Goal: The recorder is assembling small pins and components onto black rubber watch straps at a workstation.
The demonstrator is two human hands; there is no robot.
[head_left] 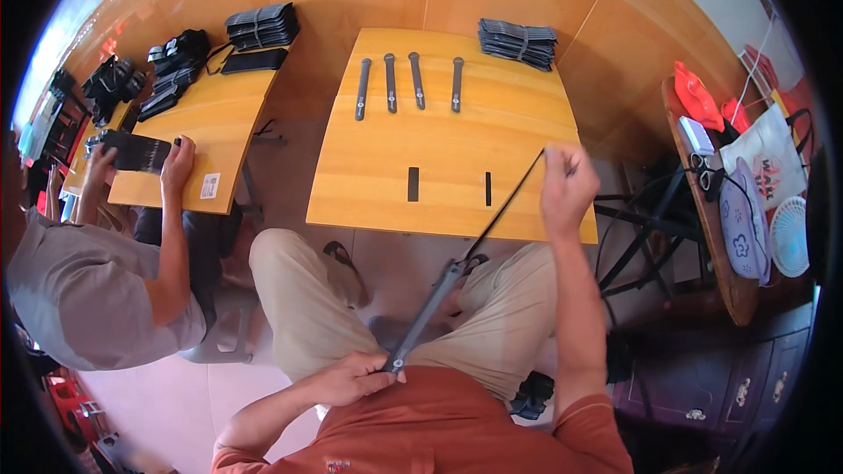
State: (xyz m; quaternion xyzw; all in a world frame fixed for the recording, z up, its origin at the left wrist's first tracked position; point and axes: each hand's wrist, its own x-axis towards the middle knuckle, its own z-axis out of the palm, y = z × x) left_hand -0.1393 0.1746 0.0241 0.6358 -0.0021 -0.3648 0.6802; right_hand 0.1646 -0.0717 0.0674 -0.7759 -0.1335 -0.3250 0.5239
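Over at far left a co-worker's hands (140,162) grip a black packet; centre bench (369,193) shows four grey straps (408,83) laid out, one bundle (518,42) waiting. Left hand (356,379) fingers clamp the grey strap (430,312) at the lap, right hand (566,184) pinches its black cord (509,202) taut. No containers visible.

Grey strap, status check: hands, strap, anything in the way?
Left hand grips grey strap at lap end. Right hand pulls its thin black tail taut over the wooden table. Path unobstructed; four finished straps lie farther back.
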